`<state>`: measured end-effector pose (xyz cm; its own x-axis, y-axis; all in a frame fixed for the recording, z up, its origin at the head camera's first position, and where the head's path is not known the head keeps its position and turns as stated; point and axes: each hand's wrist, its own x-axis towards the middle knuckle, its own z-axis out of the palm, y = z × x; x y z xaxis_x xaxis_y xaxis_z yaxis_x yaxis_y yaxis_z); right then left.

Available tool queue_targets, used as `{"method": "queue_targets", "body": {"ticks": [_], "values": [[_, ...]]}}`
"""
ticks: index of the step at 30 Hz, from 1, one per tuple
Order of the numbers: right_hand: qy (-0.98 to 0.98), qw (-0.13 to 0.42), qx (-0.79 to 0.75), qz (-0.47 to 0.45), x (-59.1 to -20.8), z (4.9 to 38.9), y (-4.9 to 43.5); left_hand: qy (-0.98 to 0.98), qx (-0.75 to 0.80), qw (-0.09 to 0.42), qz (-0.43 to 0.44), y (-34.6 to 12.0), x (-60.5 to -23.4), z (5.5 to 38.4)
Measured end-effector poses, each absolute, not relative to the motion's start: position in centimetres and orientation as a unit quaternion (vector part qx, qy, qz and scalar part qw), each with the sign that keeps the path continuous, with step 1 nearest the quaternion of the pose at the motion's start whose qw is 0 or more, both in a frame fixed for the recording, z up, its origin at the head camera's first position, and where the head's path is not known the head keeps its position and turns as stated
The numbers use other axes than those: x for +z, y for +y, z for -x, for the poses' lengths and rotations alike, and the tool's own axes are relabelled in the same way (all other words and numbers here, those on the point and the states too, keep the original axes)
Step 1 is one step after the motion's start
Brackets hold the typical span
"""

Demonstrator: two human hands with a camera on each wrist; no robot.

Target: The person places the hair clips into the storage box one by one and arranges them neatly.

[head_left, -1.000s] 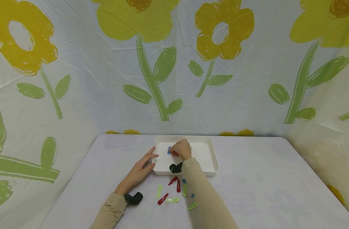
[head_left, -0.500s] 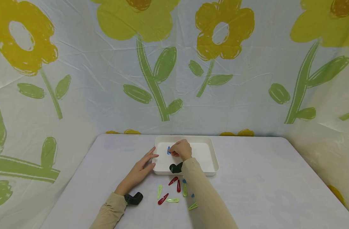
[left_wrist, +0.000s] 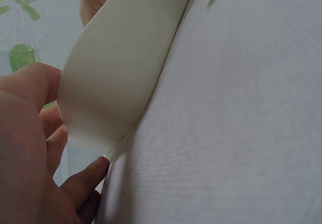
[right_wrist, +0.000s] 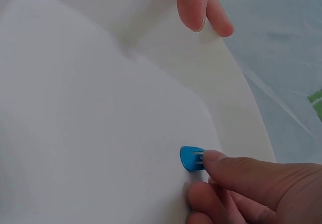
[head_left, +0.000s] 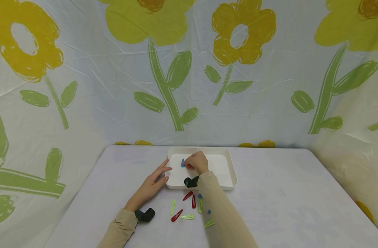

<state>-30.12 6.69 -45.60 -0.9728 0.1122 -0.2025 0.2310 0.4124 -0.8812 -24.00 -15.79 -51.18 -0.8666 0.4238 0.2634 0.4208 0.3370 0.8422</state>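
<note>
The right hand (head_left: 197, 162) and tray (head_left: 220, 168) now appear a hair further right in the head view.

Left forearm in beige fabric sleeve (head_left: 119, 227) slants forward and inward; bare left hand (head_left: 153, 183) has its fingers extended and spread. Right forearm in beige fabric sleeve (head_left: 226, 212) reaches forward, angled leftward; bare right hand (head_left: 197, 161) pinches, lower fingers curled beneath thumb.

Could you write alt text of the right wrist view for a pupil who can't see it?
A right hand pinches a blue hair clip over a white tray. At the top, fingers of the left hand reach over the tray's rim.
</note>
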Motion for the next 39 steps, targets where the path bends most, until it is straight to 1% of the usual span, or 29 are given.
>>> {"method": "queue_targets", "body": {"ticks": [6, 11, 15, 19, 24, 28, 32, 39], "values": [[0.800, 0.084, -0.584, -0.111, -45.5, 30.4, 7.1, 0.819, 0.514, 0.006, -0.254, -15.7, -51.1, 23.9], [0.757, 0.123, -0.630, -0.122, -45.1, 30.6, 7.4, 0.819, 0.515, 0.006, -0.253, -15.6, -51.1, 23.9], [0.753, 0.147, -0.633, -0.101, -44.8, 30.5, 7.7, 0.819, 0.515, 0.000, -0.252, -15.7, -51.2, 23.9], [0.767, 0.155, -0.618, -0.073, -44.4, 30.0, 8.1, 0.817, 0.516, -0.008, -0.257, -15.7, -51.3, 24.0], [0.789, 0.155, -0.594, -0.019, -43.5, 29.5, 8.7, 0.819, 0.515, 0.000, -0.254, -15.7, -51.2, 24.0], [0.793, 0.153, -0.589, 0.016, -42.7, 28.8, 9.5, 0.821, 0.511, -0.008, -0.253, -15.7, -51.5, 24.1], [0.797, 0.132, -0.587, 0.046, -42.0, 28.1, 10.1, 0.815, 0.523, -0.013, -0.249, -15.6, -51.6, 24.2], [0.800, 0.081, -0.584, 0.110, -40.6, 26.6, 10.9, 0.821, 0.518, -0.006, -0.241, -15.5, -51.5, 24.2]]}}
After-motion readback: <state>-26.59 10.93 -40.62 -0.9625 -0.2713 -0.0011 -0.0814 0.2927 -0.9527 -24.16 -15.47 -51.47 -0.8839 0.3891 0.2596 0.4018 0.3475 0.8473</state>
